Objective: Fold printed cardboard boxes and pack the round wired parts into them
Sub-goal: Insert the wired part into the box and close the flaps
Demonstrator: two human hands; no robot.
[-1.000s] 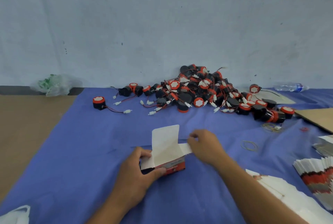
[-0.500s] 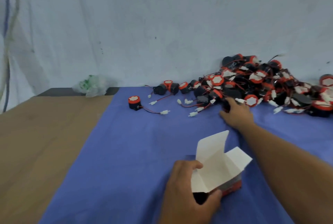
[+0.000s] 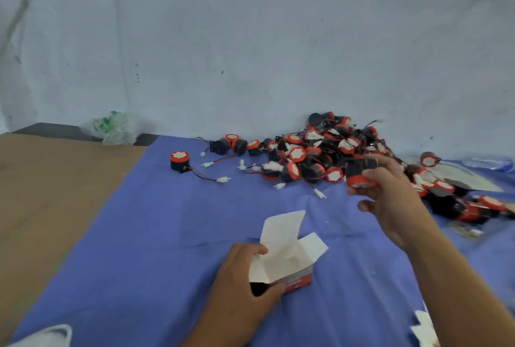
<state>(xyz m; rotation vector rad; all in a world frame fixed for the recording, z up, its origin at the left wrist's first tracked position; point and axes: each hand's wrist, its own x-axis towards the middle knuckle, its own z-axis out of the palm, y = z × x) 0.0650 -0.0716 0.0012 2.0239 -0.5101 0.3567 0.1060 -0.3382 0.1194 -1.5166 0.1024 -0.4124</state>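
**Open box on blue cloth, one round part in hand**

Pale, scuffed wall (image 3: 250, 40) backs a tabletop draped in soft, slightly wrinkled blue cloth (image 3: 156, 235), with bare brown board (image 3: 50, 193) showing at the left.

Near the bottom of the view, the left hand (image 3: 239, 285) wraps the near side of a small cardboard box (image 3: 284, 265), thumb at the front and fingers curled over its left edge. The box stands on the cloth with its top open: plain white flaps fan upward and outward, the tallest one rising at the back, while the outer face is glossy red print.

Farther back and to the right, the right hand (image 3: 390, 201) is raised above the cloth and closed around a round part (image 3: 361, 173), a short black cylinder with a red rim, held on its side between fingers and thumb.

Just behind that hand lies the pile of parts (image 3: 320, 151), heaped against the wall: black drums with red caps and white centres, tangled in thin red and black wires ending in small white plugs. One single part (image 3: 179, 160) stands upright, apart at the left, its wire trailing right to a white plug.

A crumpled clear plastic bag (image 3: 117, 127) with green inside sits at the wall's foot. A clear plastic bottle (image 3: 487, 164) lies at the far right.
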